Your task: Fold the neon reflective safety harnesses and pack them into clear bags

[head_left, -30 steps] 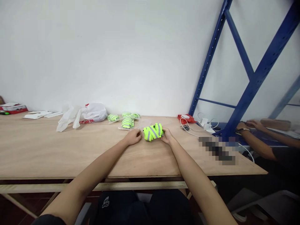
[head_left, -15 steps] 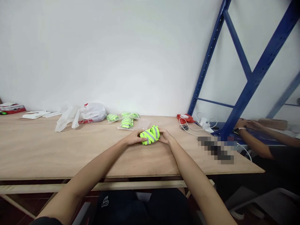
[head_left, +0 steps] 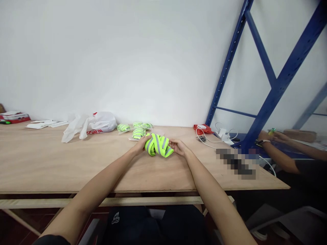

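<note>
With the yellow-green striped bundle (head_left: pixel 158 144) as the clock's centre and twelve toward the wall (head_left: pixel 163 61), clear packets (head_left: pixel 138 132) of similar strips lie at ten o'clock, just beyond the left hand (head_left: pixel 139 146), which covers the near edge of one. Farther out at ten sits a white bag (head_left: pixel 105 122); nearer nine are flat white pieces (head_left: pixel 42 125) and a red box (head_left: pixel 20 118). A red cloth (head_left: pixel 209 130) lies at two. At three, a blue frame (head_left: pixel 246 141) stands between the bundle and another person's hands (head_left: pixel 278 136).

The left hand is clamped on the bundle's nine-o'clock end; the right hand (head_left: pixel 180 147) has its fingertips at the three-o'clock end, though I cannot tell whether they pinch it. The bundle is over the pale wooden surface (head_left: pixel 63 163), whose near edge has a wooden rail (head_left: pixel 133 202) below it.
</note>
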`<state>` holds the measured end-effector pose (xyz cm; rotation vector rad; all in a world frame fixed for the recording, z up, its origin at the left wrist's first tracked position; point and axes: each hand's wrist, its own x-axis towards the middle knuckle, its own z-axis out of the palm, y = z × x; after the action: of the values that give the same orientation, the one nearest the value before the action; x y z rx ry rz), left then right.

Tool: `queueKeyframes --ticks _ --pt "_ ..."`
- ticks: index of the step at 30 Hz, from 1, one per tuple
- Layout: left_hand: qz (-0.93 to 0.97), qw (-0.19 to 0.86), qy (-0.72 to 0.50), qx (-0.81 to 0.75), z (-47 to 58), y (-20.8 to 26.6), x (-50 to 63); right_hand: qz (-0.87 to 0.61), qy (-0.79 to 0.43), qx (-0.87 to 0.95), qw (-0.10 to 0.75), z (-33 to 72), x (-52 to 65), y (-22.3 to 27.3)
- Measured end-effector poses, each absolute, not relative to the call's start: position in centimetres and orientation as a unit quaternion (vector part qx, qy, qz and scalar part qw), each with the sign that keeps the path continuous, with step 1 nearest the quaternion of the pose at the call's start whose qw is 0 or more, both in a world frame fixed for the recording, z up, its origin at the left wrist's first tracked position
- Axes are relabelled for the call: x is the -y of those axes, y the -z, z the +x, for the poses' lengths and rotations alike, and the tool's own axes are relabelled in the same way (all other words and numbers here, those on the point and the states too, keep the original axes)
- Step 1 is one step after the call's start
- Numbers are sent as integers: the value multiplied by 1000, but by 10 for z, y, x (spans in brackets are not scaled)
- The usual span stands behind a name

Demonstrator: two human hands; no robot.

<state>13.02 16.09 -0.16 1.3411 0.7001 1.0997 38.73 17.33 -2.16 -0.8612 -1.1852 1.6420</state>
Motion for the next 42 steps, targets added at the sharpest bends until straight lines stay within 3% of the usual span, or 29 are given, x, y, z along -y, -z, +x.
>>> queueKeyframes --ticks 4,7,11,22,31,42 --pt "545 621 -489 -279 133 0 -157 -366 -671 494 414 387 -169 20" --pt "574 586 -494 -290 133 -1 -153 -371 -668 504 402 383 -166 18" --pt "653 519 -462 -301 131 0 -150 -363 -671 510 398 379 -164 17" --pt "693 497 -426 -302 126 -7 -150 -310 -689 510 412 379 -158 13" --pt "709 544 -371 -254 118 -9 -152 -273 -695 468 473 388 -152 0" --pt "681 595 -337 -262 139 6 -147 -257 -692 465 490 375 -144 -8"
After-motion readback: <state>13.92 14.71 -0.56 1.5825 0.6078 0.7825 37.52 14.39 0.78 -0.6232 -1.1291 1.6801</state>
